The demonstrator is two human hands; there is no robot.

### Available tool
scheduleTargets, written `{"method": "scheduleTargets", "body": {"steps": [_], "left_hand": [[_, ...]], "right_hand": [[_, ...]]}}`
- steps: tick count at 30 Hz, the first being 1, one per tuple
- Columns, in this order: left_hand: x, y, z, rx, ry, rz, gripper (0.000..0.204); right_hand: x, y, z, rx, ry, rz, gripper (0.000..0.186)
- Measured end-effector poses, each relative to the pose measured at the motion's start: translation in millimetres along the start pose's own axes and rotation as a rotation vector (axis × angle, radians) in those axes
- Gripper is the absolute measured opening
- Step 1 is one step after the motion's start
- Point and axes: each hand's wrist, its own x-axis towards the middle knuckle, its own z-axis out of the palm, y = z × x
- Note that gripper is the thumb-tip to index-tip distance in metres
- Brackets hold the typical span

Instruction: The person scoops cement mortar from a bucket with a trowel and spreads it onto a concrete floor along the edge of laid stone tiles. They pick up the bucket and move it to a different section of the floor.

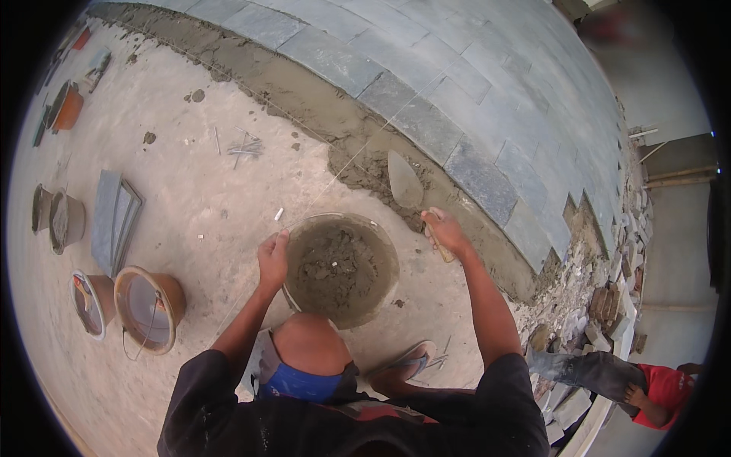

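Observation:
My right hand (448, 231) is closed around the wooden handle of a trowel (405, 181). Its pointed metal blade lies over a bed of wet grey mortar (358, 141), beside a row of slate-grey stone tiles (415, 116). With its fingers closed, my left hand (272, 261) grips the left rim of a round mortar tub (383, 283). Lumpy grey mortar sits at the bottom of the tub, which stands on the ground in front of my bent knee. A taut string crosses above the mortar bed.
At left stand two water buckets (177, 301), a stack of grey tiles (106, 217) and more buckets (70, 221). Thin metal rods (245, 146) lie on the concrete. Broken rubble (567, 327) edges the right side, where another person (609, 373) in red is.

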Motion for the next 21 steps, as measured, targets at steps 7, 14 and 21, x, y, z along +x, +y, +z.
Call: {"method": "scheduleTargets", "body": {"steps": [7,14,21], "left_hand": [[-1,3,2,-0.025,-0.011,-0.040,0.041],[4,-10,-1,-0.028,0.001,0.014,0.041],[-2,4,1,-0.027,-0.011,-0.006,0.042]], "right_hand": [[40,-27,-8,-0.304,-0.010,-0.068,0.054],[66,-27,-2,-0.434,-0.042,-0.009,0.060],[35,-8,-40,-0.709,0.163,-0.032,0.056]]}}
